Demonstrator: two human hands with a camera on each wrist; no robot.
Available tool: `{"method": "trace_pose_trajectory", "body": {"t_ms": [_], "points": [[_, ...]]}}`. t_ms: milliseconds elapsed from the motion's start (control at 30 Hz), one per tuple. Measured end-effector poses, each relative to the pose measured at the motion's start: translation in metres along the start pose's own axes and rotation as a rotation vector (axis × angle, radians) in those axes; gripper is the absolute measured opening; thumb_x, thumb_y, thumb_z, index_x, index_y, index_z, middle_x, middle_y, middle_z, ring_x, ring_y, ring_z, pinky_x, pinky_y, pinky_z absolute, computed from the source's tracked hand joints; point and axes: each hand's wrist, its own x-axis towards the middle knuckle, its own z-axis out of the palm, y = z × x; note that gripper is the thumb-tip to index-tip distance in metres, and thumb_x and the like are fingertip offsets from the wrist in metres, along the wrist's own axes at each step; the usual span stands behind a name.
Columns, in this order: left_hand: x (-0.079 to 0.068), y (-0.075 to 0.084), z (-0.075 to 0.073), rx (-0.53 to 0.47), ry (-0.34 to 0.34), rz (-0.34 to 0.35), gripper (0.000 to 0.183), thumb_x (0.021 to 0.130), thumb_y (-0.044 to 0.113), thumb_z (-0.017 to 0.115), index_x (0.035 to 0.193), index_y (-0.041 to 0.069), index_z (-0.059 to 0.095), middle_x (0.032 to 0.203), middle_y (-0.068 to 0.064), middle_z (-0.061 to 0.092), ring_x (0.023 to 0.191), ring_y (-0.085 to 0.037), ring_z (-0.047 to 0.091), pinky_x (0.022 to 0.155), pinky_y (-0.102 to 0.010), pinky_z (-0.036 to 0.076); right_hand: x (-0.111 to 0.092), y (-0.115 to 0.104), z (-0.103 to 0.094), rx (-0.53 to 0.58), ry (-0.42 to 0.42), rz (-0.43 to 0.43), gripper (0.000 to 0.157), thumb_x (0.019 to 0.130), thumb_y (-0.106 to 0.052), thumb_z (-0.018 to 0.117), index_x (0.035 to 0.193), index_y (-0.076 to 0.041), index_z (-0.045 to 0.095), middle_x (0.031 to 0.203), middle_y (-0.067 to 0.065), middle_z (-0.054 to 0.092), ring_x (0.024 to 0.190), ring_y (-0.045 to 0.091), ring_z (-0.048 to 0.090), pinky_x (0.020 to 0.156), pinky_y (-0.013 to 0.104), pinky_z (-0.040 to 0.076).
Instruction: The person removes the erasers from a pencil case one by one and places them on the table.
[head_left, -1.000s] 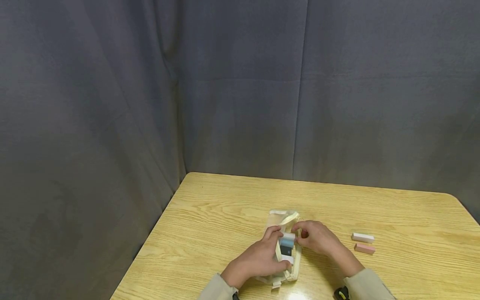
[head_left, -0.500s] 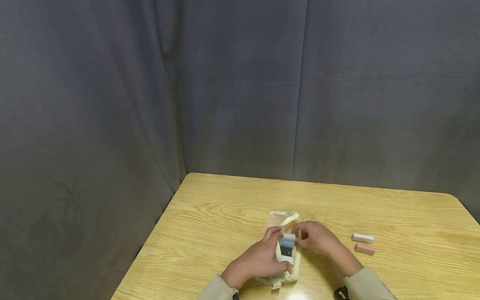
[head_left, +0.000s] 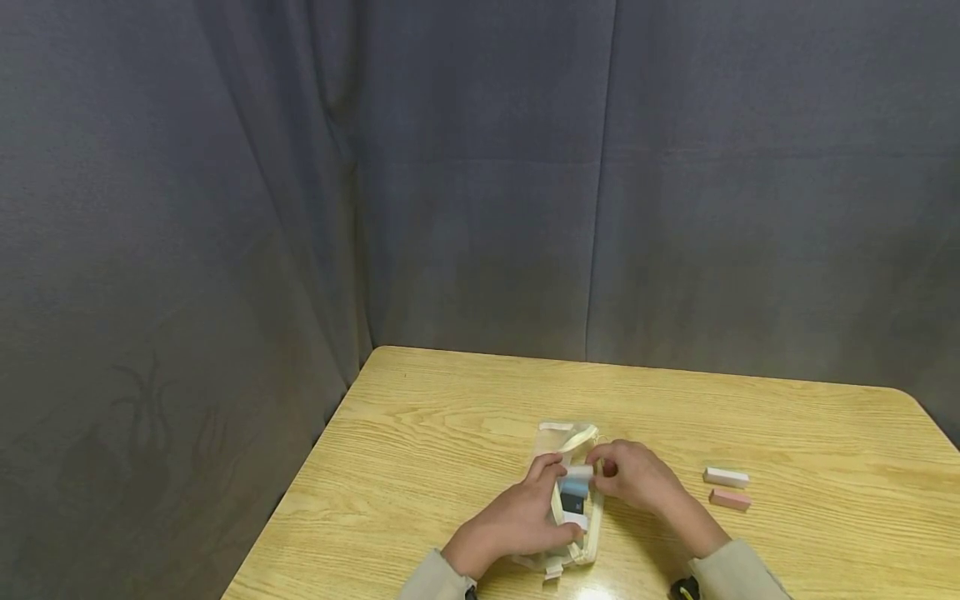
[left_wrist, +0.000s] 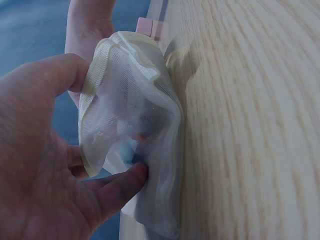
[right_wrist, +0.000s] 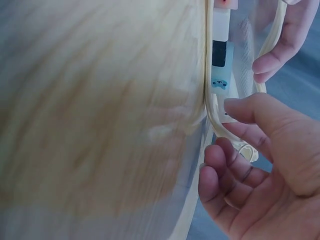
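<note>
The mesh pouch [left_wrist: 150,112] lay on the table [head_left: 420,433] with its mouth spread. The left hand [head_left: 517,518] gripped the pouch by its rim [left_wrist: 89,92]; the right hand [head_left: 633,473] appeared to pinch the white block [head_left: 579,472] inside the mouth. Caution: a slackened left grip could have let the rim fold inward and snag this block. The blue block [head_left: 575,487] sat just beside it, so a sideways pull could have disturbed both. The thin fabric seemed likely to give, and a hard tug could have dragged the pouch.
</note>
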Motion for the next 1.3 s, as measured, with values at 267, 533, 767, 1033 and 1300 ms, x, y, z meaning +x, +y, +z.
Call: {"method": "trace_pose_trajectory", "body": {"t_ms": [267, 533, 767, 1033, 1300], "points": [[0.001, -0.001, 0.000, -0.010, 0.001, 0.009, 0.080, 0.083, 0.049, 0.060, 0.144, 0.010, 0.027, 0.152, 0.009, 0.007, 0.067, -0.001, 0.051, 0.054, -0.017, 0.045, -0.007, 0.001, -0.002, -0.005, 0.080, -0.039, 0.018, 0.075, -0.016, 0.074, 0.092, -0.019, 0.069, 0.071, -0.006, 0.053, 0.057, 0.005, 0.042, 0.049, 0.021, 0.036], [0.000, 0.001, -0.001, 0.011, 0.003, 0.000, 0.079, 0.082, 0.051, 0.060, 0.144, 0.011, 0.028, 0.152, 0.009, 0.008, 0.069, -0.001, 0.051, 0.056, -0.017, 0.045, -0.013, 0.003, -0.004, -0.021, 0.150, -0.066, 0.022, 0.073, -0.015, 0.074, 0.094, -0.018, 0.070, 0.069, -0.006, 0.051, 0.055, 0.003, 0.039, 0.046, 0.019, 0.034], [0.000, 0.002, -0.001, 0.007, 0.000, -0.019, 0.081, 0.082, 0.051, 0.060, 0.144, 0.012, 0.027, 0.152, 0.011, 0.008, 0.064, -0.002, 0.051, 0.054, -0.018, 0.044, -0.018, 0.004, -0.010, -0.010, 0.149, -0.041, 0.022, 0.073, -0.013, 0.073, 0.094, -0.018, 0.070, 0.068, -0.005, 0.051, 0.055, 0.005, 0.039, 0.047, 0.020, 0.034], [0.000, 0.000, -0.001, 0.004, -0.003, -0.011, 0.081, 0.082, 0.051, 0.060, 0.144, 0.011, 0.027, 0.152, 0.009, 0.009, 0.067, -0.001, 0.051, 0.055, -0.017, 0.045, -0.025, 0.006, -0.016, -0.013, 0.143, -0.019, 0.022, 0.075, -0.016, 0.072, 0.096, -0.020, 0.069, 0.070, -0.008, 0.049, 0.057, 0.005, 0.041, 0.048, 0.020, 0.036], [0.000, 0.001, -0.002, -0.006, -0.008, -0.006, 0.082, 0.082, 0.051, 0.060, 0.144, 0.010, 0.028, 0.152, 0.008, 0.009, 0.069, -0.001, 0.051, 0.056, -0.017, 0.045, -0.033, 0.006, -0.025, 0.019, 0.145, 0.021, 0.021, 0.078, -0.018, 0.071, 0.098, -0.023, 0.068, 0.073, -0.006, 0.051, 0.058, 0.005, 0.045, 0.047, 0.021, 0.037]]}}
